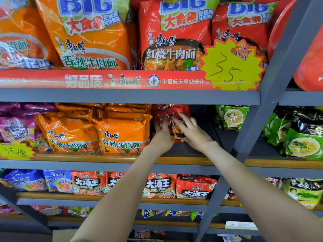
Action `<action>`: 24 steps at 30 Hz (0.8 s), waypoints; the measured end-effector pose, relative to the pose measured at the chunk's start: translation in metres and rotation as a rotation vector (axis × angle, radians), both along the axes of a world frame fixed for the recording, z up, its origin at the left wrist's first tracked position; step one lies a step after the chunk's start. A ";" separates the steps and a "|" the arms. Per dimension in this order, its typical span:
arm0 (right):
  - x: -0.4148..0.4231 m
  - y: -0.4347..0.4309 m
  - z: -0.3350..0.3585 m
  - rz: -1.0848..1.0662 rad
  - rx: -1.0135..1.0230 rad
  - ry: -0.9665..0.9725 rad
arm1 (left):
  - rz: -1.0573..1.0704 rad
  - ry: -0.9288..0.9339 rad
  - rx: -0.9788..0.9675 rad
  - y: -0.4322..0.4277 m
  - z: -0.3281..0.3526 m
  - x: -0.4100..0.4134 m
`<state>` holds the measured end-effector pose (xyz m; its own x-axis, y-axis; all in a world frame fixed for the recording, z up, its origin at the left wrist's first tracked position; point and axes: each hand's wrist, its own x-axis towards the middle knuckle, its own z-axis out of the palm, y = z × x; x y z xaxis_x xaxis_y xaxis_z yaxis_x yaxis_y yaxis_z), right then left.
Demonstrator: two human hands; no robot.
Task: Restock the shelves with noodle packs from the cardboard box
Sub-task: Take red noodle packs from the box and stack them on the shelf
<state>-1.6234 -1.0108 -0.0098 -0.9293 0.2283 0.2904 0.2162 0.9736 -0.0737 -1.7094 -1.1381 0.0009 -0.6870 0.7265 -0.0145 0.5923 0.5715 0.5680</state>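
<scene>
Grey store shelving [132, 96] crammed with instant noodles fills your view. On the middle shelf [183, 160], a small stack of red noodle packs [172, 117] stands set back from the front edge, touching the orange packs [122, 135] on its left and well apart from the green packs [232, 117] on its right. Your left hand [161, 135] rests against the front pack's lower left, fingers straight and pointing up. Your right hand [194, 133] lies across its right side, fingers spread flat on the wrapper. Both hands are open and press the pack without gripping it. Purple packs [15, 124] line the far left. Above, large "BIG" bags [171, 41] stand behind a yellow starburst price tag [230, 67].
</scene>
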 end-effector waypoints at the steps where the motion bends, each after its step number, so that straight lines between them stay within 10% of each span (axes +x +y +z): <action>1: -0.002 0.001 0.000 -0.024 0.021 -0.010 | -0.026 0.034 0.046 0.001 0.001 -0.001; 10: -0.012 0.011 -0.004 -0.081 0.034 -0.254 | -0.067 0.348 -0.403 0.012 -0.008 -0.013; 24: -0.041 0.012 -0.013 -0.205 0.105 -0.163 | 0.127 0.842 -0.542 0.044 -0.024 -0.040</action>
<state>-1.6643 -0.9988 -0.0225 -0.9033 0.3926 0.1730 0.4098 0.9090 0.0767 -1.7490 -1.0937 -0.0234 -0.6978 0.6865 0.2041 0.5977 0.7152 -0.3621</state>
